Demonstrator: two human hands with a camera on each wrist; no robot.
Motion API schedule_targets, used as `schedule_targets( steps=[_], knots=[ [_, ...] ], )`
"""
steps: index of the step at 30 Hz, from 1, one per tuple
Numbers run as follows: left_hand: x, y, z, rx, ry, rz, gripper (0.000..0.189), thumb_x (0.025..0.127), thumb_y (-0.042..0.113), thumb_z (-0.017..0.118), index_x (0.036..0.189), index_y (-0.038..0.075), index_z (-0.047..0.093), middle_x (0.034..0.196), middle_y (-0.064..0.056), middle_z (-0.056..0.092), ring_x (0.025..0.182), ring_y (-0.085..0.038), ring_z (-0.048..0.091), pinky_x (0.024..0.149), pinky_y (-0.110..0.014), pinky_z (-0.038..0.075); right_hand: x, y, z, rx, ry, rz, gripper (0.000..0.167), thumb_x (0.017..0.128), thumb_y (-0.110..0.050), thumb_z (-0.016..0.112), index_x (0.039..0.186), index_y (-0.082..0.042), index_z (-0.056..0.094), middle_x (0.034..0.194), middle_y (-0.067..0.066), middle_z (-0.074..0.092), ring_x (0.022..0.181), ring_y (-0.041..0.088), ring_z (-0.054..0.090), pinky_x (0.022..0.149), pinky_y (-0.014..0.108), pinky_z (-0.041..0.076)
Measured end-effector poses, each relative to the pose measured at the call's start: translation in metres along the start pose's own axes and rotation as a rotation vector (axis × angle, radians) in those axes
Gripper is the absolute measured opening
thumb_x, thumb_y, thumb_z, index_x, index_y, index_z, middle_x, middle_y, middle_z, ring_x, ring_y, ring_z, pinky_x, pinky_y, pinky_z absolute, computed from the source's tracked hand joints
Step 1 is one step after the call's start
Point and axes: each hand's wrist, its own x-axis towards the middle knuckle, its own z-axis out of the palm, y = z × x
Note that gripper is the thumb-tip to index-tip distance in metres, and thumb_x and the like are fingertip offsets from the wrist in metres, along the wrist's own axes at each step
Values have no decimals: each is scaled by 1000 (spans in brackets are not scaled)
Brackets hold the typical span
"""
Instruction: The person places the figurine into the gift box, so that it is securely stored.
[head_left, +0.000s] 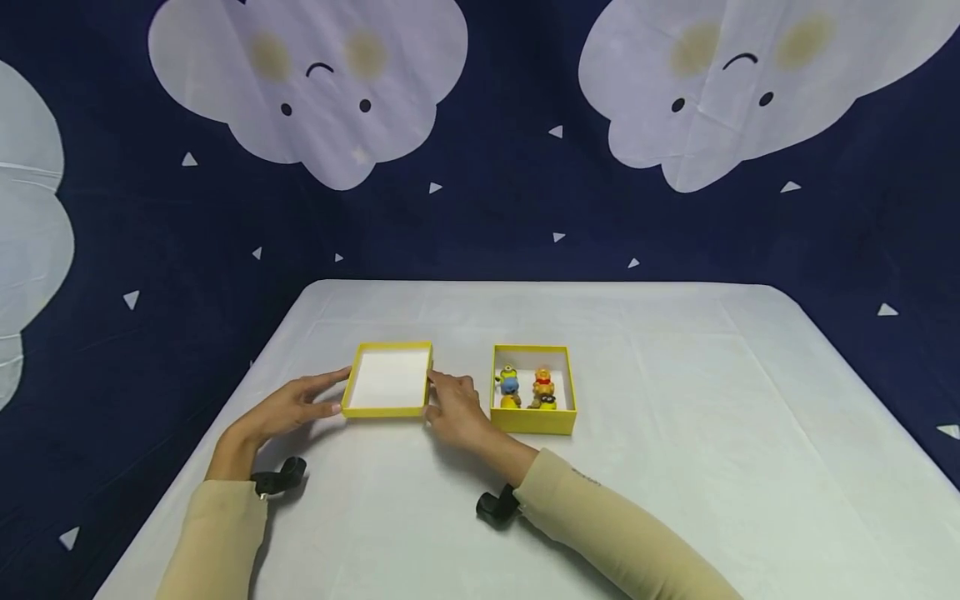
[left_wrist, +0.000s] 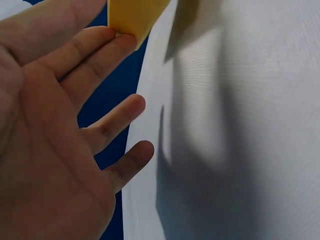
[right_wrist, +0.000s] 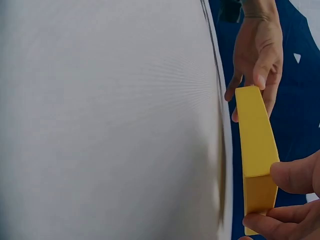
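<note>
A shallow yellow box lid [head_left: 387,379] with a white inside faces up between both hands in the head view. Its left side is pinched by my left hand [head_left: 296,406], whose last two fingers stay spread away from it in the left wrist view. My right hand [head_left: 457,408] grips the opposite side, thumb near the front corner and fingers at the edge, as the right wrist view shows. A shadow under the lid in the left wrist view suggests it is slightly off the table. Right of it stands a yellow box [head_left: 533,423], its top uncovered.
Inside the box are several small toy figures, among them a red-and-orange bear [head_left: 543,383] and a yellow-and-blue figure [head_left: 508,382]. A white cloth covers the table [head_left: 675,467]. Behind it hangs a dark blue curtain [head_left: 510,217] with clouds.
</note>
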Motion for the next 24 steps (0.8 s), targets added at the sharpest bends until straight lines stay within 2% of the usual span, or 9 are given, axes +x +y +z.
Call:
schedule_targets(
  steps=[3,12,15,17,19,21,24],
  knots=[
    [-4,3,-3,-28,26,-27,69,86,36,67,146,19,37,156,-15,24,140,-51,14,105,-72,16,-1,-6,-5,12,24,-30,57,90,-14,60,142,-3,39,141,14,49,127,35,38,108,48,31],
    [-5,4,-5,-201,72,84,69,89,24,65,148,20,31,158,-14,20,141,-46,18,109,-63,23,-4,-26,-29,64,69,-42,58,89,-13,62,143,-6,39,145,11,45,131,33,36,109,48,32],
    [-3,9,-3,-259,88,114,69,90,20,64,149,20,29,157,-16,21,140,-45,21,110,-45,33,-5,-27,-37,91,81,-28,60,89,-12,63,144,-10,39,146,9,44,133,31,35,109,49,33],
    [-1,14,-2,-289,106,130,69,90,18,64,149,20,29,157,-16,22,140,-43,23,105,-28,37,-5,-26,-42,102,84,-16,60,89,-13,62,144,-13,38,147,7,43,135,29,33,109,49,34],
    [1,19,1,-316,120,143,69,89,18,64,149,21,30,156,-15,24,140,-41,24,97,-15,39,-6,-25,-47,114,89,-9,60,89,-14,62,145,-15,38,148,6,42,135,28,32,108,49,35],
    [4,25,3,-334,132,156,69,89,19,65,149,22,30,156,-14,25,140,-40,25,92,-11,40,-7,-23,-54,122,94,-6,61,90,-15,62,145,-17,38,148,6,41,136,27,32,108,49,35],
    [8,35,7,-343,148,171,70,88,20,66,148,25,31,155,-11,28,139,-36,29,94,-15,42,-10,-19,-64,149,100,0,61,90,-16,63,145,-20,38,148,5,40,136,27,31,109,49,34]
  ],
)
